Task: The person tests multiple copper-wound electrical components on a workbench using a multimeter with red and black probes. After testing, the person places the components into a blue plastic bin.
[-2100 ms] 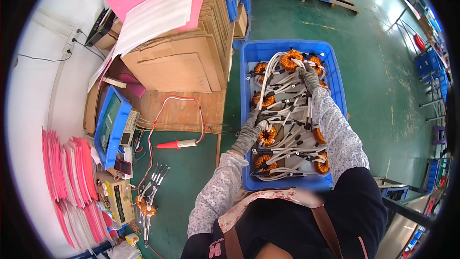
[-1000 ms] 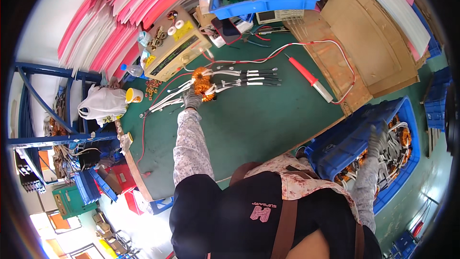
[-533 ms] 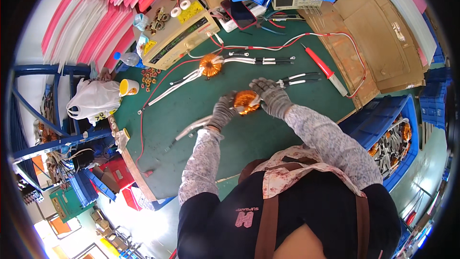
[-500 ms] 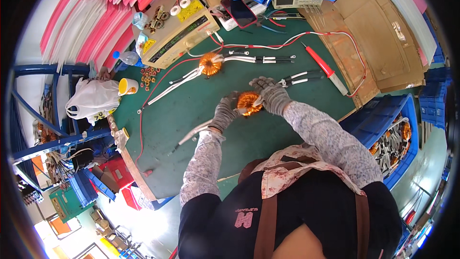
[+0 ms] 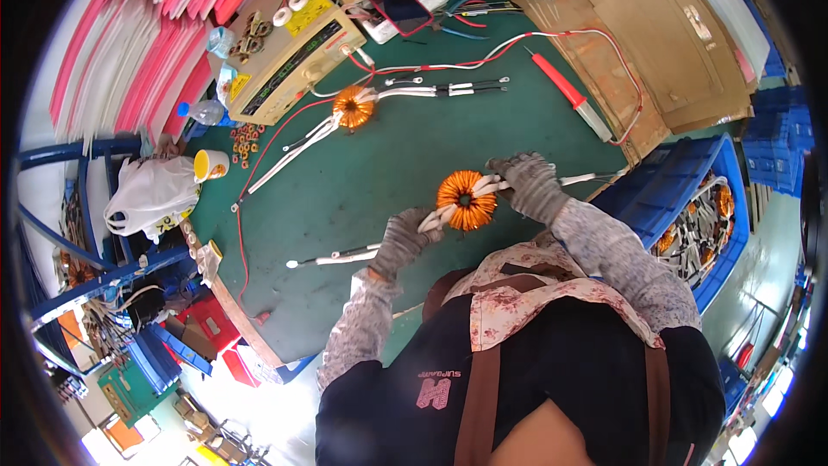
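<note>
Between my two hands, a toroidal coil (image 5: 480,205) of orange copper wire faces up above the green bench mat. My left hand (image 5: 404,242), in a grey knitted glove, is closed around the white sleeved leads on the coil's left. Beyond that hand, the white lead ends (image 5: 332,258) stick out to the left. Gloved alike, my right hand (image 5: 531,187) grips the white leads on the other side, and their tips (image 5: 586,179) show past its fingers. A second toroidal coil (image 5: 354,109) with white leads lies farther back on the mat.
A bench instrument (image 5: 289,65) stands at the back left, near small ring cores (image 5: 247,141). A red probe (image 5: 559,80) with its cable lies at the back right. The blue bin (image 5: 723,246) on the right holds several coils. A yellow-rimmed cup (image 5: 210,166) sits at the left edge.
The coil has come nearer and to the right, and its ring now faces up more fully. My hands have spread apart along its leads. The whole view has shifted slightly.
</note>
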Action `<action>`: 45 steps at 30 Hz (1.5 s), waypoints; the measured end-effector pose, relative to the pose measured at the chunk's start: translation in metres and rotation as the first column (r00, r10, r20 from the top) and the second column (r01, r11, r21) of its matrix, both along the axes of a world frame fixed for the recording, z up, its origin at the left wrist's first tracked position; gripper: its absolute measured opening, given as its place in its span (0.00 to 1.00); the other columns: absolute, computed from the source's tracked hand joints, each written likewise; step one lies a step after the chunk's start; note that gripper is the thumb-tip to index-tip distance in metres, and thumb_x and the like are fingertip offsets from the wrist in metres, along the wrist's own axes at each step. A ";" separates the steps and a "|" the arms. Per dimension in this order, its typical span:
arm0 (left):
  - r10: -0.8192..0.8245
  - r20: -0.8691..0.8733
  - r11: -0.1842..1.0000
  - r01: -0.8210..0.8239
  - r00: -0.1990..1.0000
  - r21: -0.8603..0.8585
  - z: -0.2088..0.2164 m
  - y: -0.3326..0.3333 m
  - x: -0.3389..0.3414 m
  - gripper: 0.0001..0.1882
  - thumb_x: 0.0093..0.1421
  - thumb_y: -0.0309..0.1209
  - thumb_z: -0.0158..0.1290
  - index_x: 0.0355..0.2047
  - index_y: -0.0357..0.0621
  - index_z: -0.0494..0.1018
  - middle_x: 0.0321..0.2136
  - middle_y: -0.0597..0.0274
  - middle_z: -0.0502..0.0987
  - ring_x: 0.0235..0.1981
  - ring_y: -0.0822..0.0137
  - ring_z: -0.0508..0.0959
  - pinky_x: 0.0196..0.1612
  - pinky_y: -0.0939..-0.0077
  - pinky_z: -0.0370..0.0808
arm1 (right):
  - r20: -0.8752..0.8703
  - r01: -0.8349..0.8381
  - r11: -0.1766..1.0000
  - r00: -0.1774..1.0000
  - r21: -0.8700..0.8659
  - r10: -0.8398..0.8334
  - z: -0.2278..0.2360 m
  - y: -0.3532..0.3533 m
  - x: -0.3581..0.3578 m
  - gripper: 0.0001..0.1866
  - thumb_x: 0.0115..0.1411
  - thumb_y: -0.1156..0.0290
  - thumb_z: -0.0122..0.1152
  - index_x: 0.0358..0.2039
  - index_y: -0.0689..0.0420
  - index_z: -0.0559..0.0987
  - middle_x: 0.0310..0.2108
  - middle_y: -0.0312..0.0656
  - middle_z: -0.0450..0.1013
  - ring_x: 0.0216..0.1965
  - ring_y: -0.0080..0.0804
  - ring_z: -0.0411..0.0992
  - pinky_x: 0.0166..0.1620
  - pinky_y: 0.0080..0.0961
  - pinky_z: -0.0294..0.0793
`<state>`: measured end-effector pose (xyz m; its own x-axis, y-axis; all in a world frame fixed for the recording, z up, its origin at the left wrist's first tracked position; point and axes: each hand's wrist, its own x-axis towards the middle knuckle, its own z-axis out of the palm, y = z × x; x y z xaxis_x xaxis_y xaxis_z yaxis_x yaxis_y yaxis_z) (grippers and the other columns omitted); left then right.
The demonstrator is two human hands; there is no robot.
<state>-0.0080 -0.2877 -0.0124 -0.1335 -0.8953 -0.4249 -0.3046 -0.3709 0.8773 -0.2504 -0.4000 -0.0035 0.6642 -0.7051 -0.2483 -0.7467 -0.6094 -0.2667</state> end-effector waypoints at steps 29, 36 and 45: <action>-0.397 -0.617 0.831 0.552 0.680 0.072 0.097 -0.059 -0.430 0.21 0.58 0.37 0.49 0.48 0.39 0.63 0.30 0.67 0.70 0.25 0.76 0.71 0.36 0.76 0.75 | 0.068 -0.403 0.581 -0.779 0.707 -0.624 0.079 0.175 -0.428 0.19 0.50 0.76 0.54 0.44 0.68 0.67 0.16 0.33 0.66 0.13 0.18 0.65 0.16 0.10 0.67; -0.717 -0.302 0.674 0.735 0.628 -0.074 0.027 -0.076 -0.574 0.24 0.57 0.25 0.44 0.56 0.44 0.57 0.44 0.58 0.69 0.35 0.70 0.74 0.40 0.78 0.71 | 0.339 0.389 -0.133 -0.894 0.912 -0.292 0.012 0.174 -0.572 0.07 0.48 0.71 0.60 0.29 0.57 0.77 0.15 0.32 0.69 0.07 0.17 0.58 0.10 0.13 0.55; -0.649 0.663 0.270 0.928 0.374 -0.258 -0.030 -0.057 -0.587 0.35 0.51 0.33 0.51 0.59 0.40 0.51 0.62 0.46 0.35 0.61 0.45 0.43 0.62 0.66 0.45 | 0.129 0.989 -0.126 -0.115 -0.076 -0.985 -0.021 0.167 -0.591 0.32 0.52 0.56 0.50 0.54 0.62 0.60 0.25 0.50 0.73 0.26 0.44 0.72 0.30 0.38 0.71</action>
<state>-0.5952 -0.3451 -0.0427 -0.8753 -0.4577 -0.1559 -0.4682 0.7215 0.5101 -0.8410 -0.2325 -0.0249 -0.7965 -0.5953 -0.1060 -0.5412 0.7800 -0.3141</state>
